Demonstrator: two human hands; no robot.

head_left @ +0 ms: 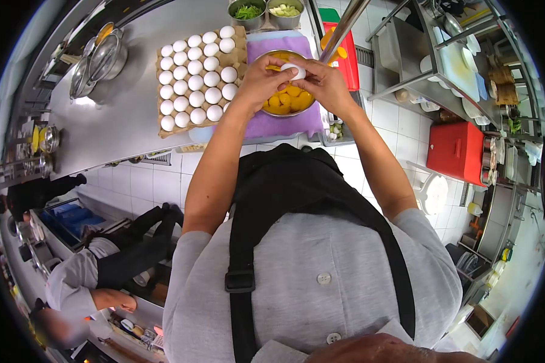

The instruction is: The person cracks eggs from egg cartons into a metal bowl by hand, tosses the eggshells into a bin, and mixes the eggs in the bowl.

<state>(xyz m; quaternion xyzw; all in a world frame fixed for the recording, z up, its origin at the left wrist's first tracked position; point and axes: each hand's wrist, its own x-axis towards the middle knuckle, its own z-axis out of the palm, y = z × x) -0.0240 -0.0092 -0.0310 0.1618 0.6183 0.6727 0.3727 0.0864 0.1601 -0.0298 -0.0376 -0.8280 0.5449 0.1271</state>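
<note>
A white egg [293,72] is pinched between my left hand [265,80] and my right hand [324,81], with the fingers of both closed around it. Right below it stands a round metal bowl [264,111] holding many yellow yolks [287,100]. Part of the bowl's far side is hidden by my hands. The bowl rests on a purple cloth [306,125]. To the left of my left hand lies a cardboard egg tray [218,62] with rows of white eggs [196,82]; several of its cups at the right side hold no egg.
Two metal containers of chopped greens [247,12] and pale pieces [285,10] stand at the back. Metal pans [108,57] sit at the counter's left. A metal pole [345,30] rises close beyond my right hand. A co-worker [97,266] is behind at lower left.
</note>
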